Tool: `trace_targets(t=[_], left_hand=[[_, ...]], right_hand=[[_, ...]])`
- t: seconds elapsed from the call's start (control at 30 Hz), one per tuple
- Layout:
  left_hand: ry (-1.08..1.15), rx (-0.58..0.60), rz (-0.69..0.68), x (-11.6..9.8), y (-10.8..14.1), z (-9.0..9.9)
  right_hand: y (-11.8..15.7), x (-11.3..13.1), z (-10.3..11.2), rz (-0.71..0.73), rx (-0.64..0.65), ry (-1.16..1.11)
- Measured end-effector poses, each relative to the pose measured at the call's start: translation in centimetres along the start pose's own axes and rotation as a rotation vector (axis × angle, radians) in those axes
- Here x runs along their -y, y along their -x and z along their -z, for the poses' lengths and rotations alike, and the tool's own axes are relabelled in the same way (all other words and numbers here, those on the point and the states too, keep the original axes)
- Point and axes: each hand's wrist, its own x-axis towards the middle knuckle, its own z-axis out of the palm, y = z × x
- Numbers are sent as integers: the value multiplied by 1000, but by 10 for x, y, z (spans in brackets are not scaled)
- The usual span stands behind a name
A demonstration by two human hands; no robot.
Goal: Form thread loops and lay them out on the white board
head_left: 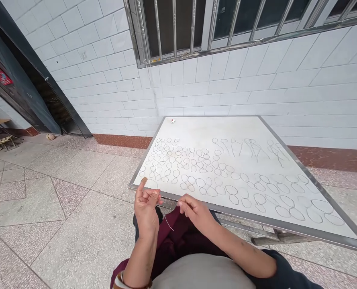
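Observation:
My left hand (146, 210) is raised over my lap, near the table's front left edge. Its thumb and fingers pinch a thin strand, like wire or cord (166, 220), whose loose end hangs down to the right. The index finger points up and has a brown wrap on its tip. My right hand (194, 210) is a short way to the right, with thumb and fingertips pressed together; anything between them is too small to make out. Beyond both hands, many thin dark wire-like loops (200, 182) lie in rows on the white tabletop (208, 128).
Longer strands with looped ends (253, 148) lie at the table's back right. A small whitish object (173, 121) sits at its back left corner. Behind stands a tiled wall (196, 96) with a barred window (193, 24). A dark doorway (52, 92) and low stool (5, 141) are left.

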Motion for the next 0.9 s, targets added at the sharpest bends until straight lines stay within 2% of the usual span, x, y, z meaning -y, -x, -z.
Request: trace_targets(t=[0.1, 0.17, 0.43, 0.63, 0.77, 0.9], left_hand=[[-72, 126, 63, 6, 13, -8], [-144, 185, 83, 10, 19, -12], [-316, 191, 59, 21, 21, -13], [-342, 169, 61, 27, 20, -15], [-435, 168, 33, 29, 19, -15], [-442, 208, 53, 29, 19, -13]], right_hand=[[-17, 18, 9, 51, -101, -153], [-26, 25, 10, 83, -110, -214], [-33, 17, 10, 33, -85, -460], [-34, 10, 13, 65, -34, -440], [-36, 5, 13, 51, -37, -418], [-35, 11, 16, 13, -11, -534]])
